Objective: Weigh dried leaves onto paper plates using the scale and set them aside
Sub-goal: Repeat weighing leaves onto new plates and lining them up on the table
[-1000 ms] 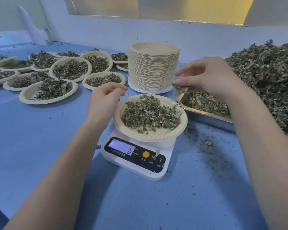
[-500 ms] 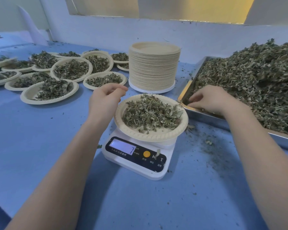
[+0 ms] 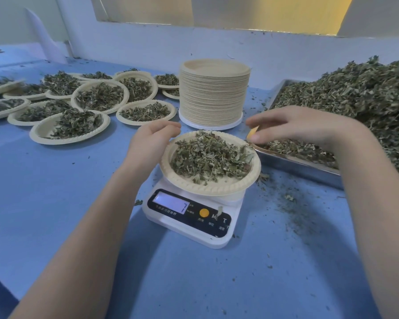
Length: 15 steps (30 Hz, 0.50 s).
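Observation:
A white digital scale (image 3: 190,223) stands at the table's middle, its display showing 7. On it sits a paper plate (image 3: 207,188) holding a mound of dried leaves (image 3: 207,157). My left hand (image 3: 151,145) is at the plate's left rim, fingers loosely curled, gripping nothing that I can see. My right hand (image 3: 297,125) hovers over the near left corner of the metal tray (image 3: 295,167), fingertips pointing at the plate's right rim. Those fingertips are blurred, so any leaves between them are hidden. A big heap of dried leaves (image 3: 359,100) fills the tray.
A tall stack of empty paper plates (image 3: 214,95) stands just behind the scale. Several filled plates (image 3: 69,128) crowd the table's back left. Leaf crumbs (image 3: 288,199) litter the blue table right of the scale. A white wall runs along the back.
My right hand dipped from above the plate into the tray and has now lifted back toward the plate's right rim. The display went from 6 to 7. My left hand stayed put.

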### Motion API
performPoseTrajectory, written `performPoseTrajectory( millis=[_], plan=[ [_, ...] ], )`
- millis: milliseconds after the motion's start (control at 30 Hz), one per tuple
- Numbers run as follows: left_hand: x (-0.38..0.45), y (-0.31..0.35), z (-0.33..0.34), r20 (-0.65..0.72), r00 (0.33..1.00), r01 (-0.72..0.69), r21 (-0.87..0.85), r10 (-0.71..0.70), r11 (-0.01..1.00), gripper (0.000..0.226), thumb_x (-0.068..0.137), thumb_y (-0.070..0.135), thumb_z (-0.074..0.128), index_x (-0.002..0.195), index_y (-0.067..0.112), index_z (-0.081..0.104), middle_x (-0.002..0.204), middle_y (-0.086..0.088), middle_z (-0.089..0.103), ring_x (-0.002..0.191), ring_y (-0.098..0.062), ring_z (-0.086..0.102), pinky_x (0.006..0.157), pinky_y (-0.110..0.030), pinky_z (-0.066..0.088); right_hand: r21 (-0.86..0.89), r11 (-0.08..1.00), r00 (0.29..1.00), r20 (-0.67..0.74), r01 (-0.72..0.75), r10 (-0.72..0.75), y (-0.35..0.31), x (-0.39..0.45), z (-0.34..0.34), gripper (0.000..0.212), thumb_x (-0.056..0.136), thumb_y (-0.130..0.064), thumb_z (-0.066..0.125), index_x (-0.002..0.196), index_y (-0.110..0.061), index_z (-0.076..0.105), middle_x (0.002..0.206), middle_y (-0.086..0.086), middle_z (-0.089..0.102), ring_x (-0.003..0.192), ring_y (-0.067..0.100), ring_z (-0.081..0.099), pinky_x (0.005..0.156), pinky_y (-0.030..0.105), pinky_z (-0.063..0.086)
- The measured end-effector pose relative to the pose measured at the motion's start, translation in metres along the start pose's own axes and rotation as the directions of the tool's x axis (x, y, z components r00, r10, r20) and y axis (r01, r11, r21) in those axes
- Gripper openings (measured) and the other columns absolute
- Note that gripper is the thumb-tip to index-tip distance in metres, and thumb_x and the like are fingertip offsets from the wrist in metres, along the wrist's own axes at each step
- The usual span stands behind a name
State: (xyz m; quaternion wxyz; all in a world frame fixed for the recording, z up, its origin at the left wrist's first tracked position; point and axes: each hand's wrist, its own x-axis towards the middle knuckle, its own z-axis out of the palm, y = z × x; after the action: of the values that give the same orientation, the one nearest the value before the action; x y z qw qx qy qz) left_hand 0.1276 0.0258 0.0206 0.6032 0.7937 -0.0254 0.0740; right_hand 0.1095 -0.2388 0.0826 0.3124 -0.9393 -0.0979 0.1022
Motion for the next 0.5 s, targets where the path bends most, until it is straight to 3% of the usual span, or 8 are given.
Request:
performPoseTrajectory(
  millis=[67,167,300,333,400,500],
  plan=[
    [-0.002,0.002,0.002,0.050,0.999,0.014,0.005,-0.014,1.000,0.021,0.089,0.025,0.056,0.105,0.024,0.070,0.108,0.008,0.066,0.094,-0.006,0.058,0.086,-0.026,0.041,-0.060,0.998,0.989,0.142,0.036,-0.027,-0.004,-0.007,0.002,0.105,0.040,-0.068,0.077,0.135,-0.051,0.038,0.122,-0.040,0.042,0.112,-0.022,0.037,0.091,0.014,0.029],
    [-0.004,0.005,0.003,0.077,0.995,0.056,0.006,-0.056,0.998,0.024,0.090,0.029,0.056,0.110,0.023,0.066,0.111,0.007,0.062,0.102,-0.011,0.057,0.091,-0.030,0.042,-0.126,0.991,0.972,0.235,0.041,-0.011,-0.004,-0.006,0.015,0.134,0.034,-0.063,0.086,0.146,-0.047,0.015,0.134,-0.037,0.029,0.122,-0.016,0.028,0.097,0.014,0.020],
    [-0.010,0.009,0.004,0.078,0.994,0.082,0.011,-0.082,0.997,0.029,0.092,0.032,0.054,0.118,0.020,0.059,0.100,0.013,0.054,0.093,-0.005,0.051,0.080,-0.025,0.035,-0.134,0.987,0.970,0.235,0.092,-0.059,-0.004,-0.003,0.030,0.131,0.045,-0.046,0.089,0.149,-0.040,0.009,0.118,-0.048,0.029,0.102,-0.028,0.031,0.074,-0.011,0.020],
    [-0.011,0.011,0.003,0.070,0.994,0.089,0.004,-0.089,0.996,0.028,0.092,0.031,0.054,0.117,0.019,0.060,0.103,0.011,0.054,0.095,-0.007,0.051,0.082,-0.027,0.035,-0.144,0.985,0.975,0.215,0.094,-0.061,-0.007,-0.003,0.031,0.130,0.046,-0.047,0.088,0.149,-0.040,0.010,0.124,-0.045,0.031,0.106,-0.024,0.029,0.077,-0.010,0.019],
    [-0.012,0.019,-0.003,0.045,0.994,0.102,-0.008,-0.102,0.995,0.020,0.092,0.030,0.053,0.105,0.018,0.063,0.102,0.005,0.058,0.092,-0.013,0.054,0.079,-0.031,0.039,-0.160,0.982,0.980,0.183,0.102,-0.072,-0.014,-0.003,0.031,0.132,0.044,-0.051,0.087,0.149,-0.040,0.008,0.146,-0.027,0.029,0.117,-0.014,0.024,0.094,0.005,0.017],
    [-0.009,0.033,-0.023,-0.024,0.993,0.111,-0.027,-0.112,0.993,0.015,0.091,0.030,0.054,0.093,0.017,0.061,0.093,-0.002,0.059,0.078,-0.018,0.053,0.072,-0.033,0.039,-0.123,0.979,0.978,0.149,0.163,-0.144,-0.034,0.002,0.026,0.136,0.040,-0.053,0.085,0.150,-0.039,0.007,0.154,-0.014,0.023,0.122,-0.011,0.022,0.101,0.015,0.016]
  ],
)
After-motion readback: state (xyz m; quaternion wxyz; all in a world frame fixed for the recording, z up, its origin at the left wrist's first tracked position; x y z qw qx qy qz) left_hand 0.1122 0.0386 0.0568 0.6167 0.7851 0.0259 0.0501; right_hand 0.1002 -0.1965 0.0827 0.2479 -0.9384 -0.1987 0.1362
